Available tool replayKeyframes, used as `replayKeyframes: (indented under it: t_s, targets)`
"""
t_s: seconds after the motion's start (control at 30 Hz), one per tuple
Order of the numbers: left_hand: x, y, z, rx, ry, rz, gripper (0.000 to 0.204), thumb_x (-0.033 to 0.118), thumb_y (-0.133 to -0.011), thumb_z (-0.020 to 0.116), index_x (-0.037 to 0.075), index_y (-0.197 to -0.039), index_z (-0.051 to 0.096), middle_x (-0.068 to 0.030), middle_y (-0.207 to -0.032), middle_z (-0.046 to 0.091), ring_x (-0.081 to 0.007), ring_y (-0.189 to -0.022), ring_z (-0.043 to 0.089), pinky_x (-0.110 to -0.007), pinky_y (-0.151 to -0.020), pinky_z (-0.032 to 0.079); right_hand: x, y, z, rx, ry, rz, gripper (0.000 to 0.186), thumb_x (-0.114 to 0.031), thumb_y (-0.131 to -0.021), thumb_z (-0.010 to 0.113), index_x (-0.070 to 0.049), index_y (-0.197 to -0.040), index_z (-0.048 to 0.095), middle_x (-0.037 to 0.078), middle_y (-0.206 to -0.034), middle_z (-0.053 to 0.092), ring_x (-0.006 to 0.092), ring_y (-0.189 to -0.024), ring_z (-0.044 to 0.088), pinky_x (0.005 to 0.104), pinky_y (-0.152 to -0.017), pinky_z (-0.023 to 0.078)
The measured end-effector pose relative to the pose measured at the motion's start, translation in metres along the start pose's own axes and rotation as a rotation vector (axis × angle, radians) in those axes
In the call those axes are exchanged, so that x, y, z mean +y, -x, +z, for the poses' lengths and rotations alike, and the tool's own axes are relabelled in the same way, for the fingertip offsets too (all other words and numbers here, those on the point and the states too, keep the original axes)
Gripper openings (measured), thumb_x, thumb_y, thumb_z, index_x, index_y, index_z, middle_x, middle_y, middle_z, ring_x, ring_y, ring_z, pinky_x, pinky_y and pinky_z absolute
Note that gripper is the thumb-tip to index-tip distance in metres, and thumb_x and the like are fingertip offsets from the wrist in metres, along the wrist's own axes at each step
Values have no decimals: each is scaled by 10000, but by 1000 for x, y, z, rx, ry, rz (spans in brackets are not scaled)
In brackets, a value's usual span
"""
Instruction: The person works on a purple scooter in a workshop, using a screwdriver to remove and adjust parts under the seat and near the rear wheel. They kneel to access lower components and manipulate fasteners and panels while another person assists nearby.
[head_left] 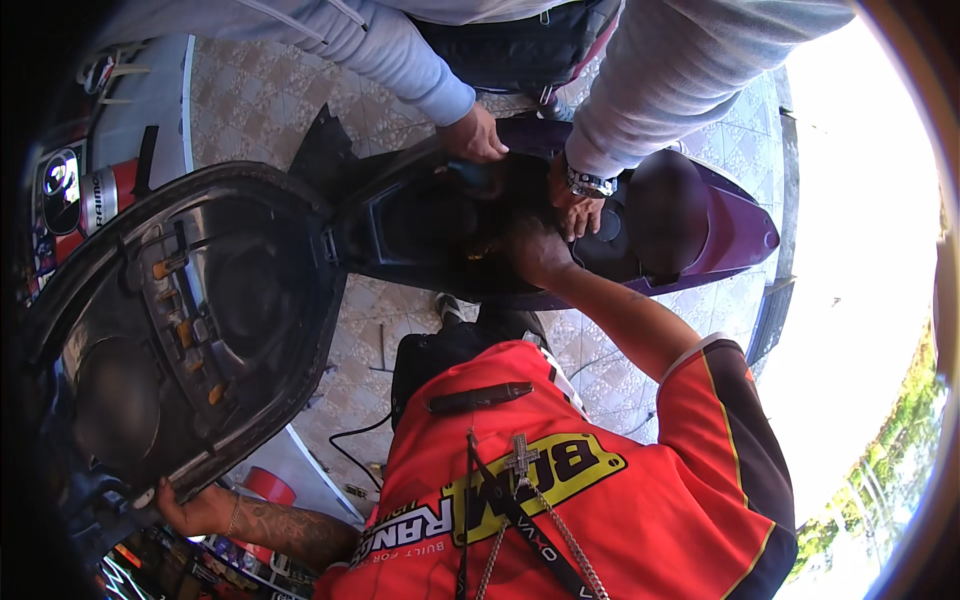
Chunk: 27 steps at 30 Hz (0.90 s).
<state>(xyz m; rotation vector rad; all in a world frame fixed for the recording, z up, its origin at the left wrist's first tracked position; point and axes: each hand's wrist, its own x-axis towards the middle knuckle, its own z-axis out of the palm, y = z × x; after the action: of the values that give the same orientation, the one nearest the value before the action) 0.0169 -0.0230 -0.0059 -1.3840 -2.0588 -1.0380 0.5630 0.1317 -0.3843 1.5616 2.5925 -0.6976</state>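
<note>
My left grip (pixel 188 508) holds the rim of the flipped-up seat (pixel 262 265), underside showing, left of the storage bin (pixel 405 218). My right grip (pixel 540 252) is down in the bin (fingers hidden, can't tell if it's holding anything). Co-worker's watch-wearing hand (pixel 578 212) is just beside it, toward the bin's right end.

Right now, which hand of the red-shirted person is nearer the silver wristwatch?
Right. The right hand is in the open compartment, close to the wristwatch; the left hand is far off, at the raised seat's edge.
</note>
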Motion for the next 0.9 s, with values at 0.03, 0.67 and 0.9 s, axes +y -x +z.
replayKeyframes:
  t_s: [0.03,0.67,0.9]
  targets:
    - [1,0,3,8,-42,103,189,49,-905,588,-117,-931,674,-246,-1003,655,-325,-914,667,-463,-846,590,-1,4,3,5,18,-22,283,-223,-920,560,-90,-1144,671,173,-1182,627,322,-1142,608,421,-804,571]
    - [-37,-22,7,229,653,-339,264,176,-836,628,-26,-983,714,-192,-1044,689,-293,-959,692,-443,-849,579,23,7,30,-158,-213,-26,293,-210,-945,484,-72,-1129,666,175,-1045,694,345,-996,672,468,-847,544]
    - [-25,-18,7,204,309,-252,289,198,-864,629,-27,-1033,696,-202,-1081,681,-316,-978,692,-451,-887,590,20,8,25,-24,-259,-40,290,-242,-967,485,-67,-1100,674,170,-1022,691,349,-978,665,464,-843,536]
